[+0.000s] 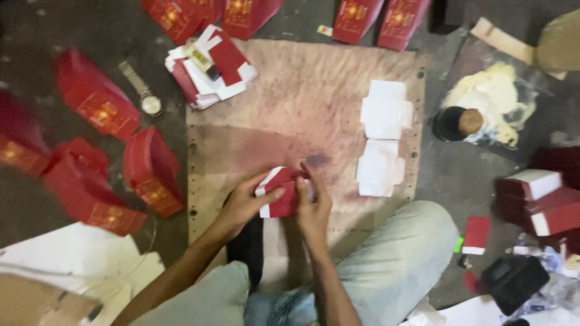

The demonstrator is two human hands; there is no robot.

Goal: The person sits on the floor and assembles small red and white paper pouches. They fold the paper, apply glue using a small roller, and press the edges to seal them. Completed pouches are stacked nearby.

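Finished red gold-printed cardboard boxes (151, 172) lie at nine o'clock; white paper blanks (382, 136) at two; both the left hand (244, 202) and right hand (314, 208) grip the small red-and-white folded cardboard box (279, 192) at centre.

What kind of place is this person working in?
Probably a small floor workshop for hand-making boxes. Both hands fold a red-and-white box piece on a stained board; finished red boxes and a glue puddle lie around.

A mat (290, 121) lies on the floor (459, 175) before the person's knees. Two hands (241, 205) (314, 208) meet over its near edge around a box (281, 192). Paper sheets (383, 136) lie on its right part, a card stack (211, 66) on its far left corner, a wristwatch (142, 90) left of that.
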